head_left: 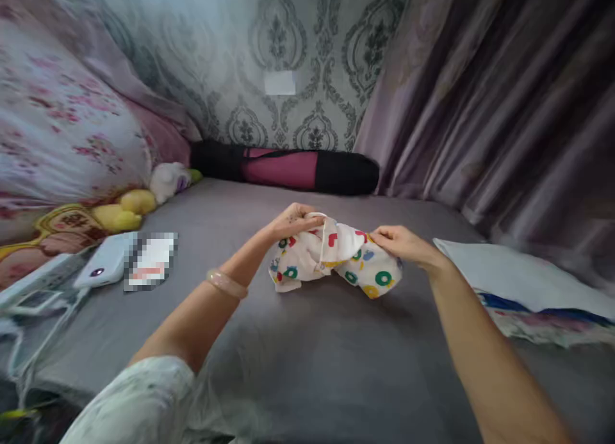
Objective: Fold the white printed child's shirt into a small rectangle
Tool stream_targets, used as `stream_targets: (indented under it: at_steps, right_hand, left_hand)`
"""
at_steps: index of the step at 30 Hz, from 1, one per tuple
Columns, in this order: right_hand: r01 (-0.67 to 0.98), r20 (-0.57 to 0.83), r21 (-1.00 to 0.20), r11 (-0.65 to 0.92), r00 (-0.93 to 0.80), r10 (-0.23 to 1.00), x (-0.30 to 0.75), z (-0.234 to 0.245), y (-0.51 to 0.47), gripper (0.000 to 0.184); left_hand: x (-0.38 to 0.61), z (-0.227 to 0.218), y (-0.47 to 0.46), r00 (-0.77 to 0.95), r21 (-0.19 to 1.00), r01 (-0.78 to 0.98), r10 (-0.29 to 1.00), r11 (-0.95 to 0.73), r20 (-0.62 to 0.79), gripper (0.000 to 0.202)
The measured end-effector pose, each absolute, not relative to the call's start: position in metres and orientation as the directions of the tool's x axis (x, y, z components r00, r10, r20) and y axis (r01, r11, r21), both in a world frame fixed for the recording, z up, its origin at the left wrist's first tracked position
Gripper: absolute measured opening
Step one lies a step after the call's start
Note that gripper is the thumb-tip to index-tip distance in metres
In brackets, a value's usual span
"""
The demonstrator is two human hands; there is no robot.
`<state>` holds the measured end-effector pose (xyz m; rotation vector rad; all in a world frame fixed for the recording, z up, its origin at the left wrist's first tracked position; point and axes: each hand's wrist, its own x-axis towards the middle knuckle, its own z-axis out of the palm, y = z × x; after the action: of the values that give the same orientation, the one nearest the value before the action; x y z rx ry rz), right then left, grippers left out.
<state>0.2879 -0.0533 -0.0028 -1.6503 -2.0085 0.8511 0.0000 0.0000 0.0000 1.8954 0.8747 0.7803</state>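
Note:
A small white child's garment (307, 258) with red, green, yellow and blue prints is bunched up between my two hands, just above the grey bed surface. My left hand (298, 220) pinches its upper edge near a pale band, thumb against the cloth. On the other side, my right hand (391, 239) grips the top edge, its fingers closed and partly hidden behind the fabric. The garment's lower parts hang loose on both sides, and its exact shape is hidden by the folds. A pale bangle circles my left wrist.
The grey bed sheet (336, 361) lies below. At left are a white device (106, 259), a power strip (45, 274) with cables and plush toys (137, 202). A black and pink roll (283, 168) lies along the wall. White folded fabric (523, 277) is at right, near curtains.

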Motion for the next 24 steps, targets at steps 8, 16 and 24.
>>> stream_targets:
  at_steps: [8,16,24]
  right_hand:
    - [0.492,0.175,-0.783,0.381,-0.413,0.893,0.251,0.023,-0.048,0.035]
    - [0.469,0.226,-0.772,0.428,-0.426,0.876,0.224,0.021,-0.038,0.038]
    - [0.514,0.249,-0.789,0.337,-0.234,0.940,0.225,0.020,-0.042,0.050]
  left_hand:
    - [0.010,0.006,-0.009,0.589,0.951,0.201,0.805,-0.233,0.072,0.035]
    - [0.009,0.008,-0.012,0.598,0.966,0.176,0.800,-0.188,0.047,0.040]
    - [-0.028,0.002,-0.022,0.217,0.923,0.297,0.959,-0.243,0.183,0.053]
